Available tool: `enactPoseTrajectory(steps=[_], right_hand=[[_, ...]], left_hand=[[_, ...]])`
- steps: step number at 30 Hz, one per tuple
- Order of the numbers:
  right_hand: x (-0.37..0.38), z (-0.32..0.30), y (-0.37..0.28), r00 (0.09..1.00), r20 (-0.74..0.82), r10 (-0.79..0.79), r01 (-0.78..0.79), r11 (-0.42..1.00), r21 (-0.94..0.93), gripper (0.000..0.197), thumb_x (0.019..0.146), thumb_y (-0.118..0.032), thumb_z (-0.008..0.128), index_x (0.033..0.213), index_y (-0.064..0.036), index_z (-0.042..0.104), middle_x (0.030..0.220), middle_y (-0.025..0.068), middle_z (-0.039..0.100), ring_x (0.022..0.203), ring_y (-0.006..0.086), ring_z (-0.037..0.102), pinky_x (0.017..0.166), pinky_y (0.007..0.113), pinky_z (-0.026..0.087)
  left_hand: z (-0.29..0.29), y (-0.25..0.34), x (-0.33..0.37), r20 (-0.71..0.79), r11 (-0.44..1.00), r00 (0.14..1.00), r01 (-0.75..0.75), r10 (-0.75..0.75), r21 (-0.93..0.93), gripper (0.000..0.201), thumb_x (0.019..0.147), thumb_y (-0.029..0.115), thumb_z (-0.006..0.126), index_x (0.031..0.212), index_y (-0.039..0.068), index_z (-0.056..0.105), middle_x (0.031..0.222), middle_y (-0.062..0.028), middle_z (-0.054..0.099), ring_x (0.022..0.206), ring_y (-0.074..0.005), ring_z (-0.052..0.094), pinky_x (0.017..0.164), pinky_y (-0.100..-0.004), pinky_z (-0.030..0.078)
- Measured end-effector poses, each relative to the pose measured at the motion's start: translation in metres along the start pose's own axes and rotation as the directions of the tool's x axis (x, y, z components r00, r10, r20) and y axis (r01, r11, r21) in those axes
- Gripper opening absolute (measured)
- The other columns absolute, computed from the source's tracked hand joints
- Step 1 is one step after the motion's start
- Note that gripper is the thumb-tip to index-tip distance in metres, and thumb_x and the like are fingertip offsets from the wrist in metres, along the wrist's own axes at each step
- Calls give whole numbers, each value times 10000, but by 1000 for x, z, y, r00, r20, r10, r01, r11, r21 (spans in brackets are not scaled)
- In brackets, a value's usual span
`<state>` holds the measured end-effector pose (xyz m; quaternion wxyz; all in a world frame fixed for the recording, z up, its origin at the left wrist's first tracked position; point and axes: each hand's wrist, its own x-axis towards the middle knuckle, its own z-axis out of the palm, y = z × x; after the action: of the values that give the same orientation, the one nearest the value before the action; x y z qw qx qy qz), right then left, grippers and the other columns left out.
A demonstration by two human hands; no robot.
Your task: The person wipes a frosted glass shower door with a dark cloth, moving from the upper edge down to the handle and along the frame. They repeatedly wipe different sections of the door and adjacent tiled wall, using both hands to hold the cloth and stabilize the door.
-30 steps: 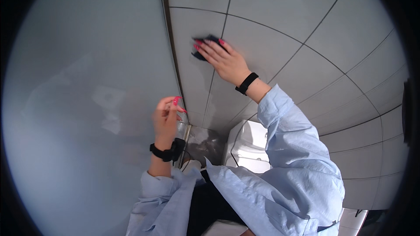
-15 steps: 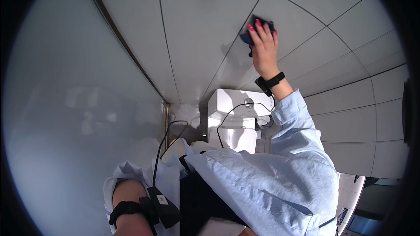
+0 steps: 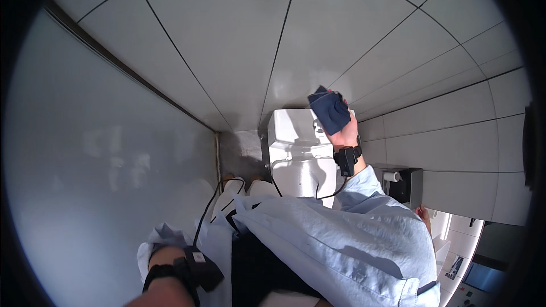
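My right hand (image 3: 344, 135) is closed around a folded dark blue cloth (image 3: 330, 111). Red fingernails show past the cloth's far edge. Hand and cloth are over the right part of a white toilet's tank (image 3: 290, 125), partly covering its round flush button; whether they touch it I cannot tell. A black device is strapped to that wrist, with a cable running from it. At the lower left my left forearm (image 3: 165, 287) wears a similar black band and device, and its hand lies outside the picture.
Large pale wall tiles (image 3: 227, 28) rise behind the toilet. A frosted panel (image 3: 114, 153) with a metal edge stands on my left. To the right is a dark paper holder (image 3: 410, 186) with a white roll. Skin, perhaps part of a hand (image 3: 422, 215), shows beside it.
My right hand has come down from the wall tiles to the toilet tank with the blue cloth in it. The view has shifted, bringing the paper holder into sight.
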<state>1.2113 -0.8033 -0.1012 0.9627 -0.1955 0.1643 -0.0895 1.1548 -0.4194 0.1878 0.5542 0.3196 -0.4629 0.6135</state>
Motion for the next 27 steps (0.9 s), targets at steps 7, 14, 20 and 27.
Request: enactPoseTrajectory(steps=[7,14,20,27], right_hand=[[-14,80,54,922,266,281,-339,918,205,725,1030,-540,409,1522,-11,353,1575,146,381,1442,290,387,1223,427,260],[-27,132,80,800,429,419,-544,809,224,768,1028,-602,334,1567,-58,278,1613,95,329,1472,286,337,1229,433,232],[-39,150,81,757,435,488,-615,758,219,775,1025,-627,289,1571,-77,285,1590,103,367,1443,293,380,1203,448,274],[-45,158,81,761,398,512,-590,801,97,740,1006,-663,341,1517,-134,418,1497,70,493,1319,248,507,1135,396,365]], left_hand=[[-41,-43,-91,216,777,830,344,-514,527,411,946,378,579,1162,29,584,1201,-179,637,1175,-363,567,1067,-549,380],[-21,-47,-135,234,353,321,386,-918,852,84,796,8,712,840,28,643,866,-102,691,841,-295,644,759,-377,506],[15,-24,-144,292,405,309,415,-905,815,143,751,33,763,796,66,632,746,-45,645,727,-274,609,658,-374,464],[62,-21,-183,291,352,214,357,-933,865,683,810,291,757,1366,-10,499,1488,-225,439,1390,-412,395,1139,-479,306]])
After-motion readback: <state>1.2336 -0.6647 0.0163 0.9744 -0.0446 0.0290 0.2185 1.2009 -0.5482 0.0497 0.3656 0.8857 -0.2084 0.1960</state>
